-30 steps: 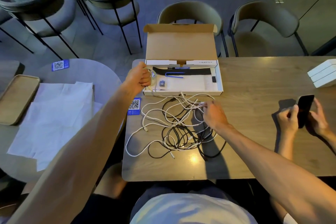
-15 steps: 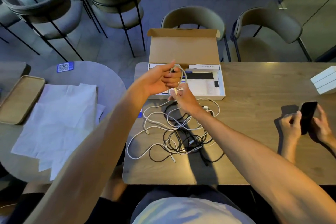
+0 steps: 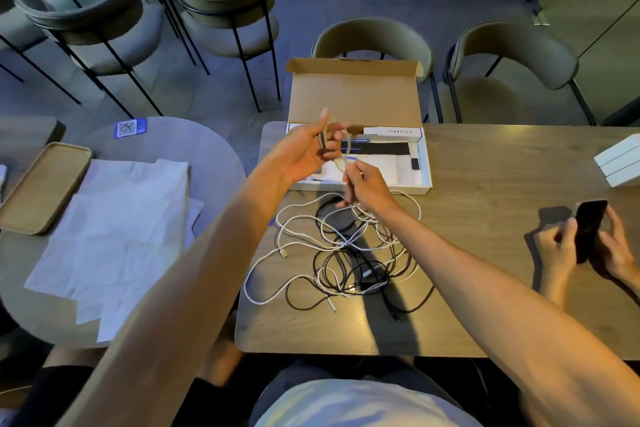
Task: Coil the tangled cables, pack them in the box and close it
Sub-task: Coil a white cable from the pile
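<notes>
up off the tangle (image 3: 346, 246) on the table (image 3: 485, 166) came my right hand (image 3: 369, 185), pinching a white cable (image 3: 347, 149); my left hand (image 3: 301, 156) grips its coiled part before the open box (image 3: 356, 97). coiling step; next i wind another loop on.

Reaching forward with both bare arms, forearms angling in toward each other ahead of the chest. Holding the left hand (image 3: 301, 156) the higher of the two, palm turned to the right, forefinger sticking straight up, remaining fingers curled round loops of white cable (image 3: 347, 144). Pinching that same cable with the right hand (image 3: 367, 185), just below and beside the left, knuckles up, wrist dipped a touch. Working close, hand nearly meeting hand.
</notes>
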